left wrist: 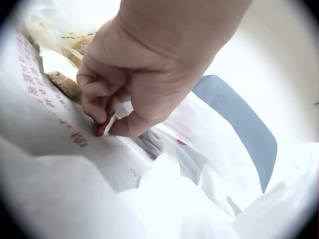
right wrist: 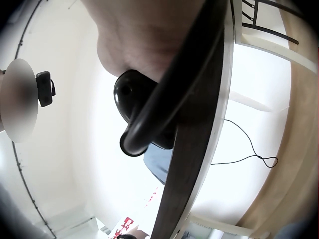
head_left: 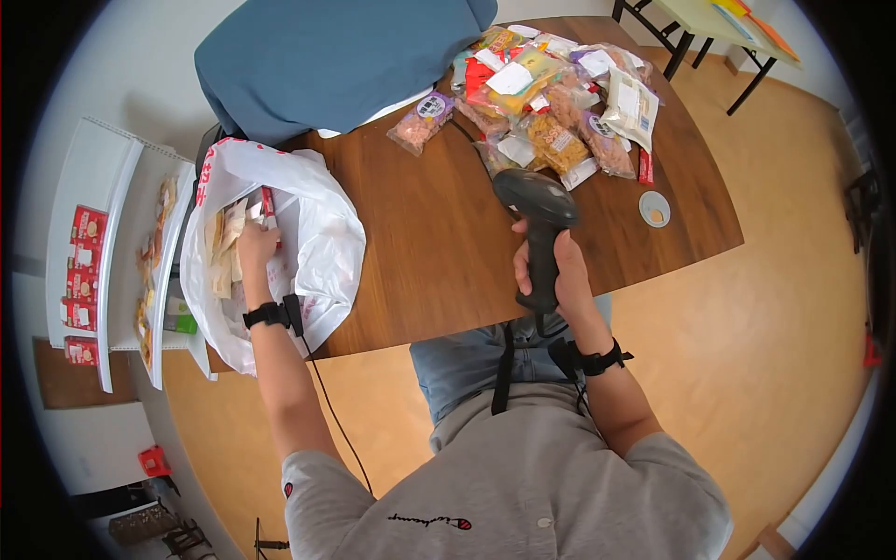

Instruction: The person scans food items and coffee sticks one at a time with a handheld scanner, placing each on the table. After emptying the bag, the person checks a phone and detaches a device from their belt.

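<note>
My left hand (head_left: 256, 252) reaches down into a white plastic bag (head_left: 327, 233) that stands open at the table's left side. In the left wrist view, its thumb and fingers pinch a small red and white packet (left wrist: 106, 125); most of that packet is hidden by the fingers. Beige packets (left wrist: 59, 67) lie in the bag beside the hand. Over the table's front edge, my right hand (head_left: 571, 275) grips a black barcode scanner (head_left: 541, 219) by its handle, its head tilted up toward the back of the table.
Several bagged snacks (head_left: 560, 103) are heaped at the back right of the wooden table (head_left: 420, 252). One snack bag (head_left: 420, 123) lies apart, near a blue cloth (head_left: 327, 61). A round lid-like disc (head_left: 654, 209) is at the right. White shelves (head_left: 117, 252) with red boxes stand left.
</note>
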`<action>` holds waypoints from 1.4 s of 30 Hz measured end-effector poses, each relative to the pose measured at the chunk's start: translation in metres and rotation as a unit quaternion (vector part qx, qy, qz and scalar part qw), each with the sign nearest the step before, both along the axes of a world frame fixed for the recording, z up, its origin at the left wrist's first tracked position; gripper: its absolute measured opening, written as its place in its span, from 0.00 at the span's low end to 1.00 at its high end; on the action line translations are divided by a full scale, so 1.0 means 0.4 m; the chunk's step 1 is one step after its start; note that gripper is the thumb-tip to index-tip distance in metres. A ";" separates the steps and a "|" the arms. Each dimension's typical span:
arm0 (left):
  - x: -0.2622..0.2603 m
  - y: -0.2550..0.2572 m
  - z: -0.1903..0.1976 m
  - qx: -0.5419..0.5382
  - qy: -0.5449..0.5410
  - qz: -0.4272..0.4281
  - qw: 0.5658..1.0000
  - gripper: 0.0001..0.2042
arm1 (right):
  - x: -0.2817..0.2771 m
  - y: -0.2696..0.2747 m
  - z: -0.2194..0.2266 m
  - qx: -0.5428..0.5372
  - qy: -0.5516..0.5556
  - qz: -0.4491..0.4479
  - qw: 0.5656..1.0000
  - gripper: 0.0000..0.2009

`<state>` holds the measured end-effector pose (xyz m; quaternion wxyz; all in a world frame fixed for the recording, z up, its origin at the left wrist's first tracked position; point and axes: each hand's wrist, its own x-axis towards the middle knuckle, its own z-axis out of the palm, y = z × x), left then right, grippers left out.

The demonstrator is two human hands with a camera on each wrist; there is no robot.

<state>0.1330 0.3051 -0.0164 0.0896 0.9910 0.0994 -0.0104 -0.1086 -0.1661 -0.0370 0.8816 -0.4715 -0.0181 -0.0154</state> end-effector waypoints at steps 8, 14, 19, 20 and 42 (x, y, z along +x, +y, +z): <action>-0.216 -0.070 0.106 -0.410 -0.263 0.003 0.873 0.06 | -0.004 0.000 0.004 -0.007 0.010 0.004 1.000 0.34; -0.202 -0.289 0.134 -0.663 -0.240 -0.119 0.699 0.10 | 0.000 -0.004 0.007 0.009 0.001 0.022 1.000 0.31; -0.162 -0.505 0.139 -0.678 -0.142 -0.228 0.684 0.06 | -0.005 -0.004 0.005 0.007 0.004 0.010 1.000 0.32; -0.161 -0.544 0.137 -0.592 -0.180 -0.239 0.748 0.05 | -0.005 -0.004 0.005 0.004 0.006 0.004 1.000 0.32; -0.291 -0.615 0.137 -0.373 -0.132 -0.406 0.824 0.05 | 0.001 -0.002 0.011 -0.043 0.017 0.018 0.999 0.34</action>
